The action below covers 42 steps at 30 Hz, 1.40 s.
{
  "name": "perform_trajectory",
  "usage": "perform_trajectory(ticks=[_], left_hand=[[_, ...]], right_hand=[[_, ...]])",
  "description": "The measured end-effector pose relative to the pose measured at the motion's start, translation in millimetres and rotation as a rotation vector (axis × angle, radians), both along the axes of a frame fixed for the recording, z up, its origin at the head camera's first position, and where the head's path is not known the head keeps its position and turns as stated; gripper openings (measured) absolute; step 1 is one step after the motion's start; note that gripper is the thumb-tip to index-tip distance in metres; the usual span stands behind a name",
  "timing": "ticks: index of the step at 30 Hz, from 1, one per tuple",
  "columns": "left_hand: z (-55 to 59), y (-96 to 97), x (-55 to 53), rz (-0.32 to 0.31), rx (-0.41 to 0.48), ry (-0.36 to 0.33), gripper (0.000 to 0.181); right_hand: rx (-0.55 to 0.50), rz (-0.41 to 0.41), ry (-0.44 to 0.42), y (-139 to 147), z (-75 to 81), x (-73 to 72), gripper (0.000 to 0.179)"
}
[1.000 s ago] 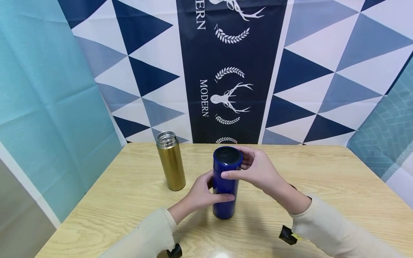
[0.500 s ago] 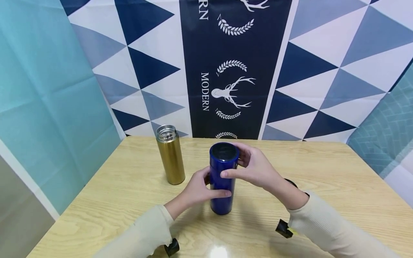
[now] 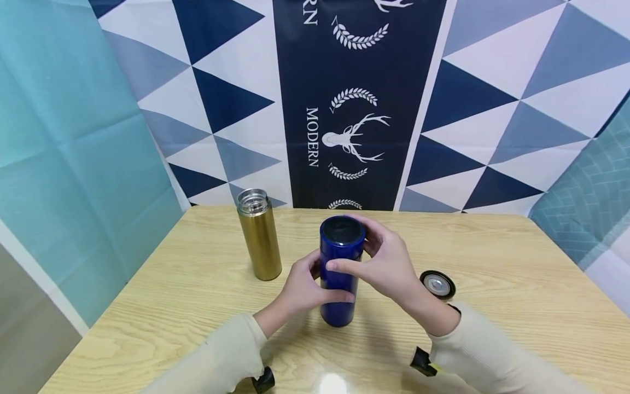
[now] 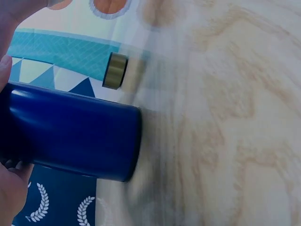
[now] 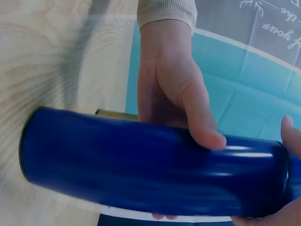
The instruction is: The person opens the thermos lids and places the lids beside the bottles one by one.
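A blue thermos bottle [image 3: 339, 290] stands nearly upright at the table's middle, its dark round top [image 3: 343, 230] facing up. My left hand [image 3: 301, 290] grips its body from the left, thumb across the front. Around its upper end, my right hand [image 3: 391, 265] holds on from the right, thumb lying on the front and fingers behind. In the right wrist view, the left hand [image 5: 171, 89] curls over the body and the right hand [image 5: 287, 207] is partly cut off by the frame. The left wrist view shows the bottle's lower end [image 4: 94, 134] close over the wood.
A gold thermos bottle [image 3: 261, 241] without a lid stands back left, its steel mouth showing. Right of the right wrist, a gold-sided lid [image 4: 115, 70] lies upturned, its silver inside [image 3: 438, 285] visible. The wooden table [image 3: 162, 323] meets patterned cloth at its back edge.
My right hand has turned a little, its thumb shifting left across the blue thermos bottle's top section. Its wrist moved left, uncovering the upturned lid. The left hand keeps its grip.
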<state>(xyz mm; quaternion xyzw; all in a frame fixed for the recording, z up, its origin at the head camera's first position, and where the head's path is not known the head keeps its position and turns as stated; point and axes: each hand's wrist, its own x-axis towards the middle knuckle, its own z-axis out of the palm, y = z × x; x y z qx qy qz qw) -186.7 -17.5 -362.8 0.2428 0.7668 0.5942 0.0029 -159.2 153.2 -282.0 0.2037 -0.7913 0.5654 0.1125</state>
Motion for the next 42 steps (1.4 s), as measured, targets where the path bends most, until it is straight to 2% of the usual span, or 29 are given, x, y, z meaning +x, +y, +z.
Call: perform_trajectory(ticks=[6, 13, 22, 28, 42], left_hand=[[3.3, 3.6, -2.2, -0.029, -0.008, 0.035, 0.061], [8.2, -0.3, -7.4, -0.073, -0.088, 0.062, 0.059], [14.0, -7.4, -12.5, -0.097, -0.135, 0.082, 0.06], [12.4, -6.5, -12.9, -0.127, -0.121, 0.082, 0.061], [12.4, -6.1, -16.3, -0.138, -0.136, 0.051, 0.061]], right_hand=[[-0.049, -0.003, -0.001, 2.0, 0.9, -0.7, 0.07], [-0.038, 0.052, 0.003, 6.3, 1.9, -4.4, 0.067], [-0.035, 0.095, -0.05, 5.9, 3.8, -13.4, 0.069], [-0.032, 0.121, -0.075, 9.2, -0.6, -18.9, 0.069], [-0.045, 0.251, -0.101, 15.7, -2.4, -28.6, 0.067]])
